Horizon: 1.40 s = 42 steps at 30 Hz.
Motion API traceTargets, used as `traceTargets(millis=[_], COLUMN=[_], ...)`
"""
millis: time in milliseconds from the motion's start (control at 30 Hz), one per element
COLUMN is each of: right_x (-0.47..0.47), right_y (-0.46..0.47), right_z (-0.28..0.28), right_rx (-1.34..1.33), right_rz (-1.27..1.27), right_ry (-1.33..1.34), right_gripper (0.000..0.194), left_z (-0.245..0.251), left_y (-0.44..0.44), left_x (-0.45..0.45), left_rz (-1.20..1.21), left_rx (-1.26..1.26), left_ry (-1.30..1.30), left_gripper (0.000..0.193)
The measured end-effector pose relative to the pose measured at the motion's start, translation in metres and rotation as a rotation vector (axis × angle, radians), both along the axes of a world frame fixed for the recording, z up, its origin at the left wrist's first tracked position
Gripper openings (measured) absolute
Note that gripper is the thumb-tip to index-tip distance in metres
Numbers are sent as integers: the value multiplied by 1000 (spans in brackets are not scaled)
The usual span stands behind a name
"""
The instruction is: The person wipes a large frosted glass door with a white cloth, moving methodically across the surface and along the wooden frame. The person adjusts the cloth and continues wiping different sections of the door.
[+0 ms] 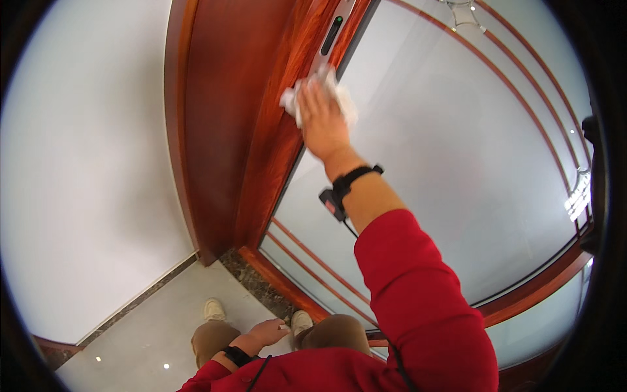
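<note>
My right hand (321, 117), with a black strap and small device at the wrist, is stretched out flat over a crumpled white cloth or tissue (347, 105). It presses the cloth onto the reddish wooden frame (289, 132) of a door, just below a metal lock plate (319, 60) with a dark inset and a green dot. Part of the cloth laps over the edge of the frosted glass panel (431, 161). Down by my thighs hangs my left hand (267, 332), its fingers bent. Something small and whitish shows at its fingertips, too small to name.
A brown wooden door jamb (215, 122) stands left of the door, beside a white wall (93, 161). Below lie a pale tiled floor (147, 333) and a dark marble threshold strip (254, 281). My beige shoes (214, 309) stand close to the door's bottom rail (281, 284).
</note>
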State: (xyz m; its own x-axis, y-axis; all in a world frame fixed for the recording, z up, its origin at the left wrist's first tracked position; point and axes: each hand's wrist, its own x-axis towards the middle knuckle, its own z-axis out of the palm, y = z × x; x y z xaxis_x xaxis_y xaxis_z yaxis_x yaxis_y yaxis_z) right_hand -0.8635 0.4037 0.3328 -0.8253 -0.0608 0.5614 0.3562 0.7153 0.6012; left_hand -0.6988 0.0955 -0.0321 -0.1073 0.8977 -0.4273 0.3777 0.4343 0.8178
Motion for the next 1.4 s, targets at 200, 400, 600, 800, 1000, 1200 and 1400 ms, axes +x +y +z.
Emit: traceTargets(millis=[200,400,600,800,1000,1200,1400], right_x=[31,55,82,86,124,275,370], right_y=[-17,-27,-4,17,31,24,48], right_z=[-135,-214,-234,-75,192,372,403], right_rx=[46,-198,-767,45,381,553,644], right_rz=[-106,-128,-126,51,-66,-771,-960], right_ry=[-425,-823,-891,-397,240,614,884], right_gripper=[62,55,51,47,39,49,52], left_z=[65,104,78,77,88,86,86], left_y=[-89,-163,-168,-141,-122,-127,-119], left_x=[-35,-50,-45,-30,-18,-19,-26], left_rz=[227,411,543,517,443,479,420], left_rx=[197,263,319,160,-50,-97,-163], left_ry=[170,692,641,800,859,865,873], left_gripper=[44,38,39,45,49,47,48])
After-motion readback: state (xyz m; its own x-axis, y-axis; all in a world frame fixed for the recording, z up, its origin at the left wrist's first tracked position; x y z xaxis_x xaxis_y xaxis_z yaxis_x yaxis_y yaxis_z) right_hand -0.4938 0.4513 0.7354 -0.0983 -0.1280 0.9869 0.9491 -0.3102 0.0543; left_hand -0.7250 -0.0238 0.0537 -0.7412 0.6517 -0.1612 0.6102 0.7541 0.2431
